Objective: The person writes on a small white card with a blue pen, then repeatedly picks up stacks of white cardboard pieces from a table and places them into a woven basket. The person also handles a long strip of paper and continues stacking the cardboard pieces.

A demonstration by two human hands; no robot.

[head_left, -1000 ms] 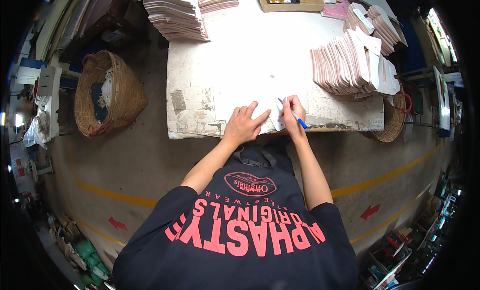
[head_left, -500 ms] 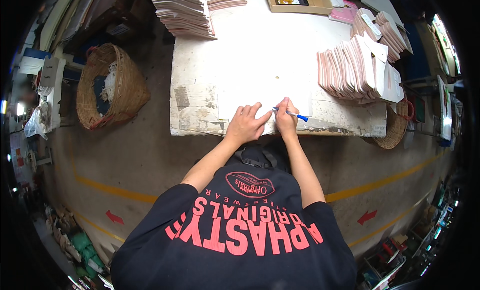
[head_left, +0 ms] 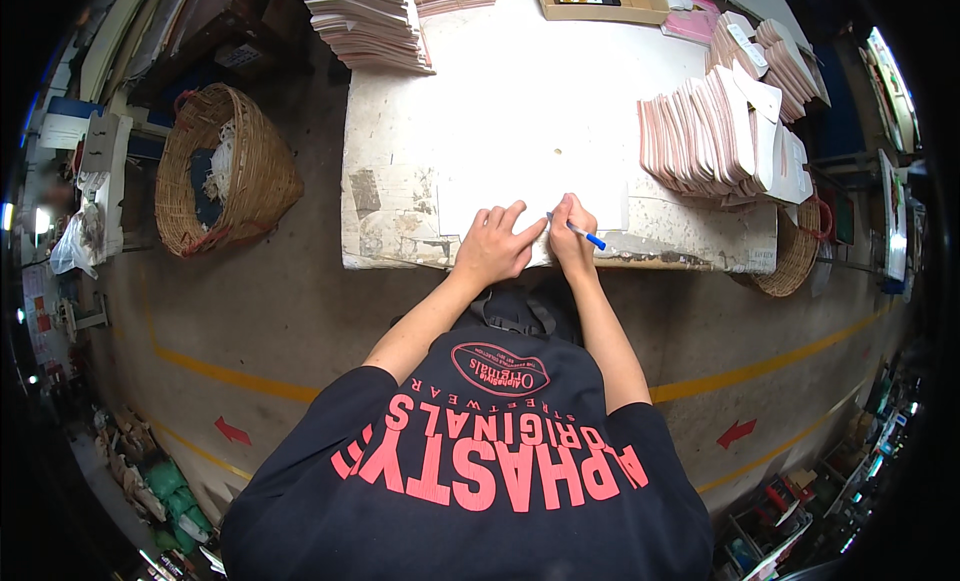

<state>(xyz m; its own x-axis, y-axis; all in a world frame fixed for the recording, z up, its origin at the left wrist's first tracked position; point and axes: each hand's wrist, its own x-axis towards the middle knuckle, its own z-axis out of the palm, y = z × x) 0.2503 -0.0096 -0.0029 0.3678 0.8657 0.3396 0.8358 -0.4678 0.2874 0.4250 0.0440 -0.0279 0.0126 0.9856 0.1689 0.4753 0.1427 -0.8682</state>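
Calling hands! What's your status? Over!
Left hand spread, palm down, over white sheet. Right hand gripping blue-and-white pen, tip close beside left hand. Stacked pink-edged pieces off right, touching neither hand.

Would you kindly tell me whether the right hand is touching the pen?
Touching: the head view shows the right hand gripping the pen, its blue end jutting out.

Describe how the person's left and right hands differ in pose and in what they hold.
The left hand is spread, back upward, with its fingers apart, while the right hand is curled inward. The right hand grips a blue-ended pen; the left hand holds no pen. Both are bare and sit close together at the near edge of the worn white table.
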